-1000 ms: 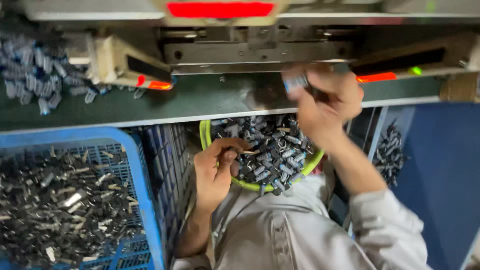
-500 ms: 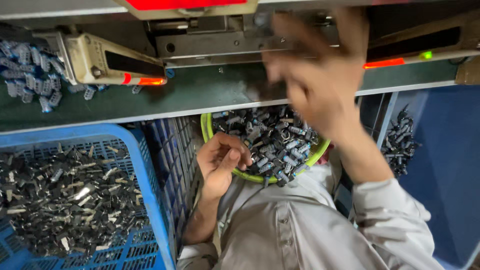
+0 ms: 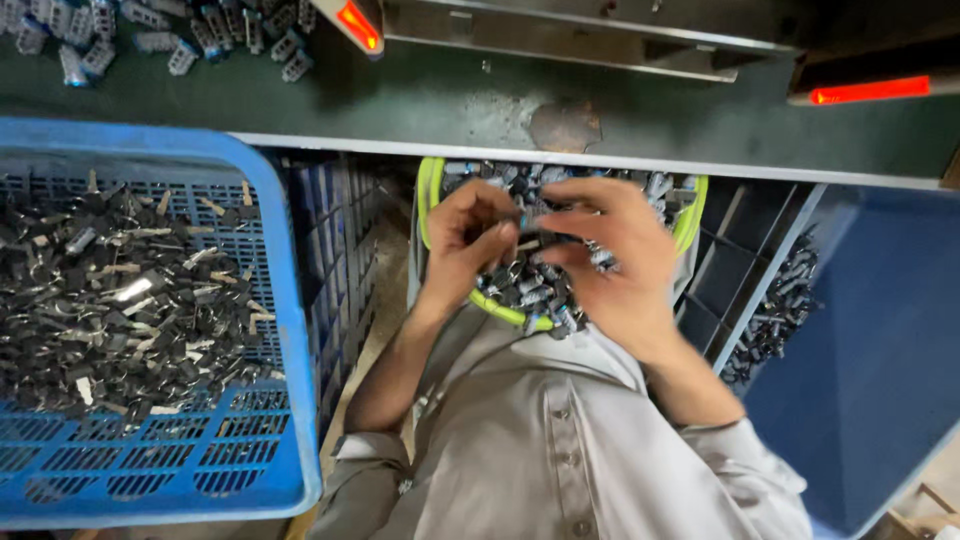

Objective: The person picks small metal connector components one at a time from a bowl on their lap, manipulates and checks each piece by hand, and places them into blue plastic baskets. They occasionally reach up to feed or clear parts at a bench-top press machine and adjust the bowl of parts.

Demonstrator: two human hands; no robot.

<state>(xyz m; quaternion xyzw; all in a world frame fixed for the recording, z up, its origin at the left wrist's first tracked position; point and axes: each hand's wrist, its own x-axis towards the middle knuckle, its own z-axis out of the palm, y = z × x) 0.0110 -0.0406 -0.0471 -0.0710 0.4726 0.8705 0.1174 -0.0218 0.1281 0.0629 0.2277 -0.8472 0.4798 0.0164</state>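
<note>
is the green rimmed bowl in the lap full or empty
Full: small grey parts fill the green-rimmed bowl, both hands in them.

No packages, labels, signs, screens.

A factory assembly station: a green worktop [image 3: 300, 100] under machine fixtures with red indicator lights [image 3: 868, 92], and a blue crate [image 3: 290, 300] heaped with small metal parts [image 3: 120, 290].

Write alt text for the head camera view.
Both hands, left hand and right hand, meet over a green-rimmed basin of small dark parts in the person's lap. A blue crate of similar parts sits at left, under a green workbench.
</note>
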